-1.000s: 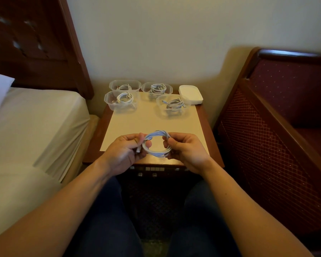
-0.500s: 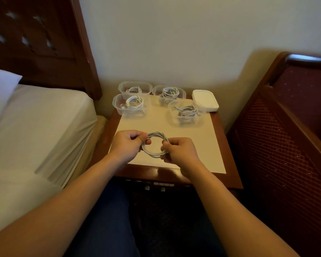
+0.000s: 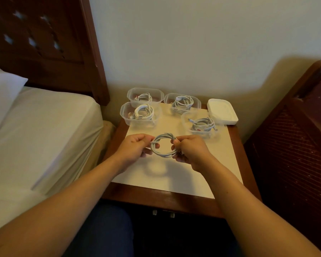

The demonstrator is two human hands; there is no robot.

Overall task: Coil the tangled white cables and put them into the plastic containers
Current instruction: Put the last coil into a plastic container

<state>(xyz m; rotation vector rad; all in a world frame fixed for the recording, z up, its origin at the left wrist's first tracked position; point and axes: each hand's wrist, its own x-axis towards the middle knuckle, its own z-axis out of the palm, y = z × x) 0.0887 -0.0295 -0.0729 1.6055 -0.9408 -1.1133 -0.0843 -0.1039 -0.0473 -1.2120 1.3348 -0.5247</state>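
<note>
A white cable wound into a round coil (image 3: 163, 154) hangs just above the bedside table (image 3: 174, 199). My left hand (image 3: 135, 149) pinches its left side and my right hand (image 3: 191, 151) grips its right side. Behind the coil stand several clear plastic containers, each with a coiled white cable inside: back left (image 3: 131, 96), front left (image 3: 125, 115), back middle (image 3: 197, 103) and front right (image 3: 185, 120).
A white lidded container (image 3: 221, 111) sits at the table's back right corner. A bed with white sheet (image 3: 41, 130) and dark headboard (image 3: 44, 43) lies to the left. A dark red wooden chair (image 3: 293, 138) stands close on the right.
Both hands have carried the coil forward from the table's near edge toward its middle, closer to the containers. The camera view has tilted forward over the table.
</note>
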